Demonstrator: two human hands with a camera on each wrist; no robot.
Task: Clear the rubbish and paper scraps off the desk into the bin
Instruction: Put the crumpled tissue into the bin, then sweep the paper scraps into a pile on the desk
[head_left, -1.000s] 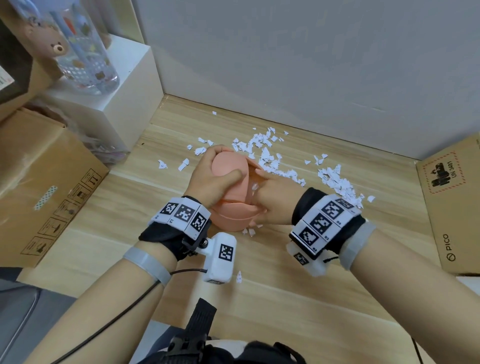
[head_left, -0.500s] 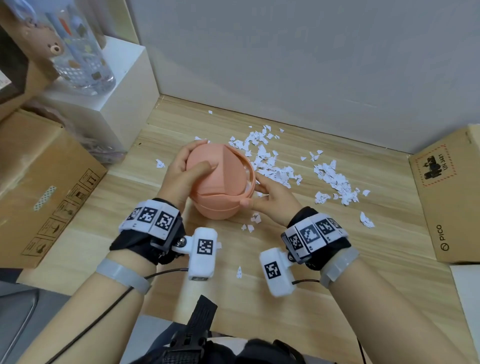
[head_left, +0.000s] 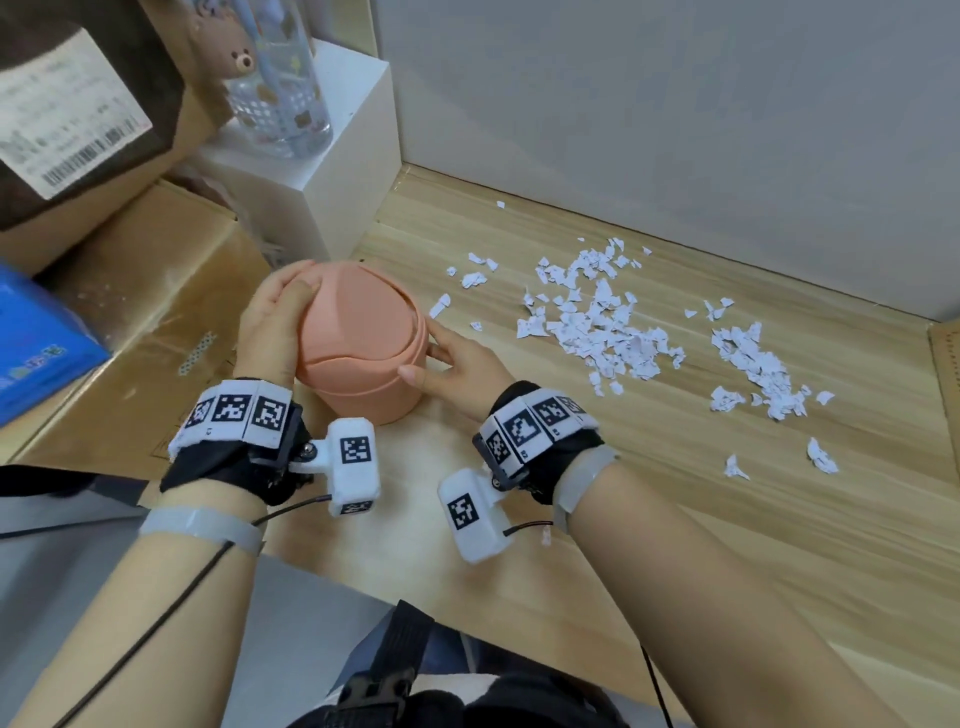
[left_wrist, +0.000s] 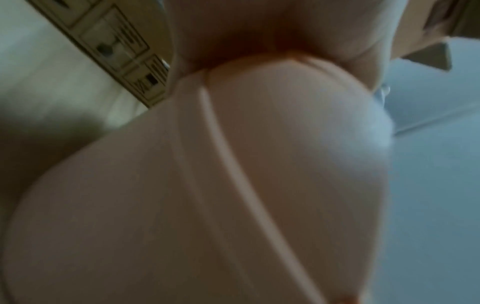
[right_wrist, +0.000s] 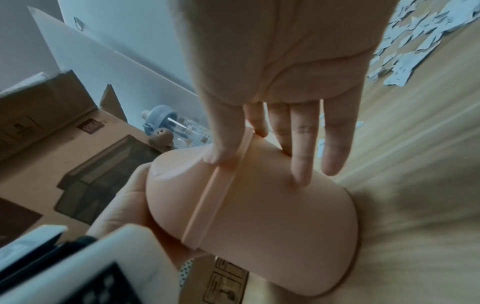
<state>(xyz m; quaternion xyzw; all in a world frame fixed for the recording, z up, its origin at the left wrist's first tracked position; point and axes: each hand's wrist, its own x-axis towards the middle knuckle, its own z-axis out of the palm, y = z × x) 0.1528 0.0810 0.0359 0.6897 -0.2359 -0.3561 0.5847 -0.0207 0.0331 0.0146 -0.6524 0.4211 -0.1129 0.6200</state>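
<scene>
A small pink bin (head_left: 363, 343) with a domed swing lid stands upright on the wooden desk (head_left: 675, 519), left of the scraps. My left hand (head_left: 272, 322) grips its left side, thumb over the lid; in the left wrist view the bin (left_wrist: 233, 185) fills the frame under my palm (left_wrist: 233, 30). My right hand (head_left: 457, 364) touches the bin's right side with straight fingers. In the right wrist view its fingers (right_wrist: 301, 144) lie on the bin (right_wrist: 259, 216). Torn white paper scraps (head_left: 597, 322) lie in a heap to the right, with a second cluster (head_left: 753, 369) further right.
A large cardboard box (head_left: 130, 312) borders the desk's left side, with a blue packet (head_left: 36, 338) on it. A white box (head_left: 311, 171) carrying a clear bottle (head_left: 280, 78) stands behind the bin. Another cardboard box (head_left: 945, 364) shows at the right edge. A grey wall closes the back.
The bin has moved left, away from the scraps, and now stands upright with its lid closed. My right hand has come out of the opening and rests on the bin's side.
</scene>
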